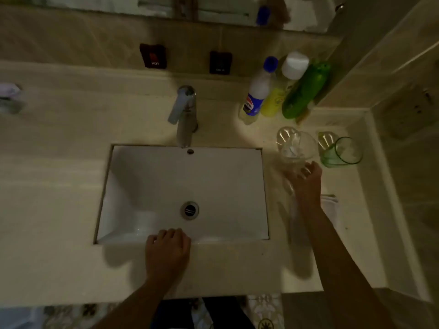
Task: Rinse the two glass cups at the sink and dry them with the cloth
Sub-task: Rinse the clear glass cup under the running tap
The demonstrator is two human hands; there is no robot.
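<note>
I'm reaching my right hand (306, 179) for the clear glass cup (297, 148), fingers curling at its near rim; whether they are gripping, I cannot tell through the blur. My left hand (168, 248) is resting on the sink (147, 186) edge, fingers loosely bent, holding nothing. Best approach, I judge: be wrapping low around the wall, lifting upright. I'm counting two cups; the green glass cup (342, 150) is sitting just beyond my right hand. One cloth (329, 200) is lying under that wrist. Three bottles (280, 91) are standing farther back.
</note>
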